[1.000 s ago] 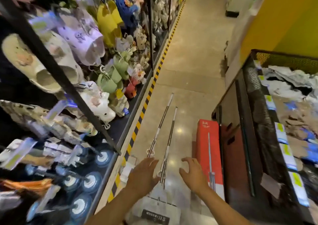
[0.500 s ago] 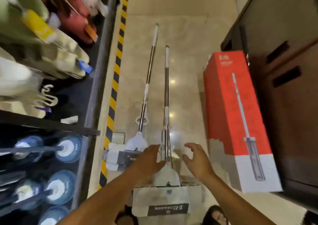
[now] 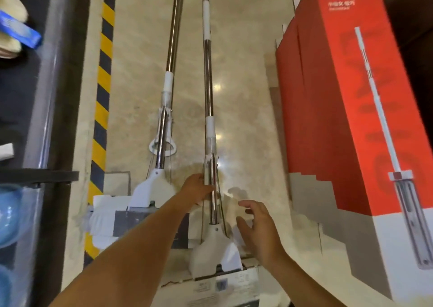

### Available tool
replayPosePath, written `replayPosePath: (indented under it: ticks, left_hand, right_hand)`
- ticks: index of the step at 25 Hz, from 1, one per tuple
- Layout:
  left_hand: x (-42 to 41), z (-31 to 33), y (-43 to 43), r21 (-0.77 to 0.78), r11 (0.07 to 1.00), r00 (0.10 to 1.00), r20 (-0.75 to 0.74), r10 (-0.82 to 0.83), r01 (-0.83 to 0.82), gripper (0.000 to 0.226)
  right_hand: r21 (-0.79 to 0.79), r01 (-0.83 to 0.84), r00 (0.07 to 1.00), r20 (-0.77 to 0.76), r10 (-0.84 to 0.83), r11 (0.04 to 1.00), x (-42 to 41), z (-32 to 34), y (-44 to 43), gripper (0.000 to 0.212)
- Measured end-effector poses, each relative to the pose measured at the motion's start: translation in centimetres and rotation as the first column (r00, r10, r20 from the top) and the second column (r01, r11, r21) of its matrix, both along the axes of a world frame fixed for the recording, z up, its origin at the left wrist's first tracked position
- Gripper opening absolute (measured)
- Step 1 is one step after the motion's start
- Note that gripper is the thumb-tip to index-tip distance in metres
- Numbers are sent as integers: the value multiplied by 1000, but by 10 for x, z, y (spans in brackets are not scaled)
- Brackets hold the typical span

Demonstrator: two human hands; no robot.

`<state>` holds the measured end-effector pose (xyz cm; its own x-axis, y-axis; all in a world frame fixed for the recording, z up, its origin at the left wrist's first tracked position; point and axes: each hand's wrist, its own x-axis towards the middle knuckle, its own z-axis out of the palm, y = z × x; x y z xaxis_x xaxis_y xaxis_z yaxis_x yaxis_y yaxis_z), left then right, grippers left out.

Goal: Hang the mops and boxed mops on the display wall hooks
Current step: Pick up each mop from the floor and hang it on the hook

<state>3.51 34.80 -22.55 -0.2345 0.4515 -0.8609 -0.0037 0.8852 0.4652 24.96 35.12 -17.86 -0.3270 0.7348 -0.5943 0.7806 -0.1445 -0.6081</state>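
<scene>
the near mop (image 3: 209, 109) lies on the marble floor (image 3: 246, 72). the left hand (image 3: 195, 193) curls its fingers round its shaft. the right hand (image 3: 257, 229) hovers beside it, fingers spread, holding nothing. a second mop (image 3: 169, 72) lies just left, and red boxed mops (image 3: 328, 119) stand at the right.

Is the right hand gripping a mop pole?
No, the right hand hovers open beside the nearer mop, whose pole only the left hand grips.
</scene>
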Motion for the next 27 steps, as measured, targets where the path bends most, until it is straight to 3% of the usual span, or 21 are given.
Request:
replayPosePath:
  ticks: [5, 7, 11, 16, 18, 20, 23, 25, 27]
  left_hand:
    - [-1, 24, -6, -8, 992, 987, 97, 125, -125, 23]
    - [3, 37, -12, 25, 991, 983, 132, 129, -133, 27]
    - [12, 56, -26, 91, 996, 982, 189, -30, 13, 45]
    - [27, 74, -48, 121, 988, 979, 171, -110, 90, 49]
    - [18, 89, -48, 118, 990, 983, 152, -99, 82, 49]
    - [0, 120, -33, 132, 990, 997, 76, 28, -38, 38]
    - [-35, 204, 26, 213, 903, 926, 143, 349, -373, 66]
    - [-53, 266, 77, 398, 846, 934, 191, 304, -356, 87]
    - [-60, 334, 125, 559, 781, 958, 220, 184, -278, 86]
  right_hand:
    - [2, 24, 1000, -3, -24, 1000, -26, 22, 30, 36]
    - [33, 46, 999, 7, -46, 998, -46, 40, 53, 46]
    - [-9, 98, 993, -71, -99, 995, -101, 74, 104, 68]
    - [-237, 188, 954, -188, -235, 953, -140, 109, 131, 31]
    - [-276, 153, 961, -182, -208, 949, -136, 122, 124, 21]
    - [-329, 138, 959, -191, -209, 934, -132, 134, 116, 19]
    - [-348, 121, 965, -180, -193, 930, -126, 156, 108, 44]
    - [-356, 95, 974, -160, -160, 930, -119, 177, 100, 40]
    - [-359, 54, 985, -135, -109, 932, -110, 197, 91, 35]
